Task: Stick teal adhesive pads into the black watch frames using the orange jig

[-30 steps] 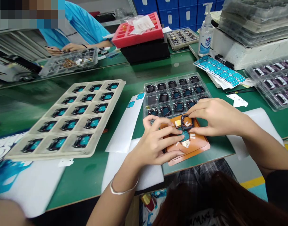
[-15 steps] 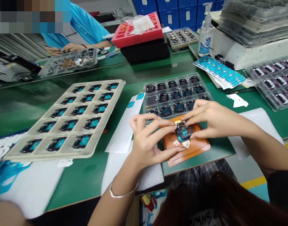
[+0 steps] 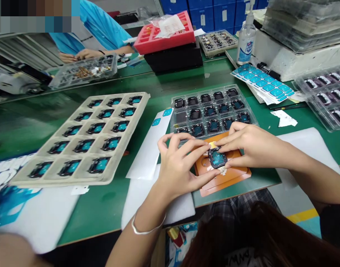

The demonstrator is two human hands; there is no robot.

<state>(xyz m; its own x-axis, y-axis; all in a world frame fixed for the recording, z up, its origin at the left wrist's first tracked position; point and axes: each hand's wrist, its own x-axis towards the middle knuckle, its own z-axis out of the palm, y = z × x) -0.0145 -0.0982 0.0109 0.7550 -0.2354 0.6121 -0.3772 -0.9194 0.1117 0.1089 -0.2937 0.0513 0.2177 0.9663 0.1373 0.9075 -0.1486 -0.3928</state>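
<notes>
A small black square watch-like frame (image 3: 218,158) with a teal face inside it sits on an orange fixture plate (image 3: 236,175). My left hand (image 3: 182,163) grips its left side, with fingertips at the upper left corner and the thumb near the lower edge. From the right, my right hand (image 3: 246,146) holds it with fingers at the top edge and the thumb at the lower right. A yellow piece (image 3: 212,145) shows just above the frame, and pale pieces (image 3: 222,170) lie just below it.
A clear tray (image 3: 182,117) of black frames lies behind my hands. To the left stands a cream tray (image 3: 110,180) of teal-backed frames. Teal stickers (image 3: 267,87), a pump bottle (image 3: 246,42) and a red tray (image 3: 164,44) are farther back. Across the bench a person's hands (image 3: 83,55) work.
The black frame was tilted over the teal face; now it lies flatter and squarely around it. Both hands have stayed on it, and the whole view has shifted slightly.
</notes>
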